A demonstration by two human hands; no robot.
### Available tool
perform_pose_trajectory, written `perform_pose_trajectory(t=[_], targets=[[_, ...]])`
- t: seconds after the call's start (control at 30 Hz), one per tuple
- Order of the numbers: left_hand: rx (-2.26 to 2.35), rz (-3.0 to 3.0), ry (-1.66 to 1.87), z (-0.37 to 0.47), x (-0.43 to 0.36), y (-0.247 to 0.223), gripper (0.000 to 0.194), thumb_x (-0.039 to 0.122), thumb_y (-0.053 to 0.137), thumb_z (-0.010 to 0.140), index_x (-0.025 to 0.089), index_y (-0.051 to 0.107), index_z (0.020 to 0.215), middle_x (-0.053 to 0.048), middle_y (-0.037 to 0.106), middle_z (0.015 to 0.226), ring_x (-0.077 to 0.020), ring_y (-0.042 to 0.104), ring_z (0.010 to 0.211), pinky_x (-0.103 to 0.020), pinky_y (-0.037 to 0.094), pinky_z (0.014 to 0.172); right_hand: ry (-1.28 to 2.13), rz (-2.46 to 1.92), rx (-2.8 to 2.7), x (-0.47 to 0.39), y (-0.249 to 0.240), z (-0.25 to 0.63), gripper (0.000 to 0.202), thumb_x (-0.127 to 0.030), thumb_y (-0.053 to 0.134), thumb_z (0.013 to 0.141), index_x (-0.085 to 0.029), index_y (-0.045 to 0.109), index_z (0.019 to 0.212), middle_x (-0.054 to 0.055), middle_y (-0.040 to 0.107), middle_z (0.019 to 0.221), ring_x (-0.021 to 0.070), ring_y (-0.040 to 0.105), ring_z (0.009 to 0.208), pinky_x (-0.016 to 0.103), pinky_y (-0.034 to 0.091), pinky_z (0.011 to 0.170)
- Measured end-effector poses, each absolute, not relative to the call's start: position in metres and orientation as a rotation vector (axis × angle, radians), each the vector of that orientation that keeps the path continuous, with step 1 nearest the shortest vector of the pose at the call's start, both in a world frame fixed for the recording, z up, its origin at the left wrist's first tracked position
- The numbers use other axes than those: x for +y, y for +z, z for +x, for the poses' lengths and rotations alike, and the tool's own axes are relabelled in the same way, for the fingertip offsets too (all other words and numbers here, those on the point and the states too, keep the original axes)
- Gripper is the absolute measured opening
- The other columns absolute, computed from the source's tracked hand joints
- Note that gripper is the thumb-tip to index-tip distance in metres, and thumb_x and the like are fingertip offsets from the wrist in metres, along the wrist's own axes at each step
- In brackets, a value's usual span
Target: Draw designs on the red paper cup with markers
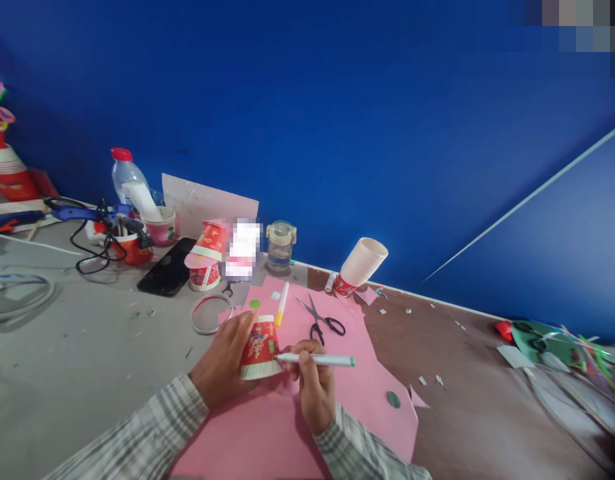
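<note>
My left hand [226, 363] is wrapped round the side of a red and white paper cup [261, 347], which rests upside down over pink paper [357, 373]. In my right hand [312, 383] is a white marker [327, 360] with a green end, gripped between thumb and fingers. Its tip points left and meets the cup's side or lies very close to it; I cannot tell which. Beyond my hands, black-handled scissors [320, 320] lie partly spread on the paper. Left of them is a white marker with a yellow cap [282, 305].
A tilted stack of paper cups [362, 267] leans near the blue wall. A lidded jar [280, 245], a dark phone [168, 268], a tape roll [212, 313] and stacked red cups [206, 257] stand or lie at the back left. Glue gun and cable [94, 217] are farther left.
</note>
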State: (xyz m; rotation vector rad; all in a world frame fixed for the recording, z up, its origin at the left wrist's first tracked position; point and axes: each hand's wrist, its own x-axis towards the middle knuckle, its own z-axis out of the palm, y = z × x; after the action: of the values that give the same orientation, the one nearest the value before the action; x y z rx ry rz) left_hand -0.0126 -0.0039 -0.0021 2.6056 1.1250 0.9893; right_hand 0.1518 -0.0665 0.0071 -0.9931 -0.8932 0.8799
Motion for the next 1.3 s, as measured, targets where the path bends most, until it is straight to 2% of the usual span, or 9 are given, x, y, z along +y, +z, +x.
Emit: perform_pose_trajectory(t=[0.23,0.83,1.3], targets=[[1.119,2.595,1.001,-0.0127,-0.0047,-0.0019,0.100,0.060,0.064,0.058,0.019,0.011,0.132,-0.015,0.044,0.125,-0.0329,0.040,0.113,-0.050,0.043,0.089,0.788,-1.072,-0.947,-0.0678,0.0121,0.1496,0.028,-0.044,0.056,0.076,-0.019,0.064,0.068,-0.001,0.057,0.047,0.0146,0.047,0.039,0.021,0.040,0.038],[1.124,2.573,1.003,-0.0114,-0.0058,-0.0003,0.101,0.060,0.065,0.056,0.019,0.013,0.132,-0.015,0.043,0.126,-0.0327,0.041,0.113,-0.050,0.043,0.090,0.782,-1.089,-1.018,-0.0685,0.0105,0.1480,0.022,-0.036,0.054,0.078,-0.018,0.063,0.068,0.000,0.057,0.050,0.0153,0.048,0.039,0.022,0.041,0.038],[1.122,2.598,0.972,-0.0128,-0.0052,-0.0016,0.102,0.060,0.064,0.058,0.018,0.009,0.133,-0.015,0.042,0.126,-0.0318,0.039,0.115,-0.049,0.042,0.092,0.779,-1.075,-1.014,-0.0683,0.0091,0.1500,0.020,-0.033,0.054,0.078,-0.018,0.064,0.067,-0.001,0.058,0.049,0.0150,0.049,0.039,0.021,0.041,0.037]])
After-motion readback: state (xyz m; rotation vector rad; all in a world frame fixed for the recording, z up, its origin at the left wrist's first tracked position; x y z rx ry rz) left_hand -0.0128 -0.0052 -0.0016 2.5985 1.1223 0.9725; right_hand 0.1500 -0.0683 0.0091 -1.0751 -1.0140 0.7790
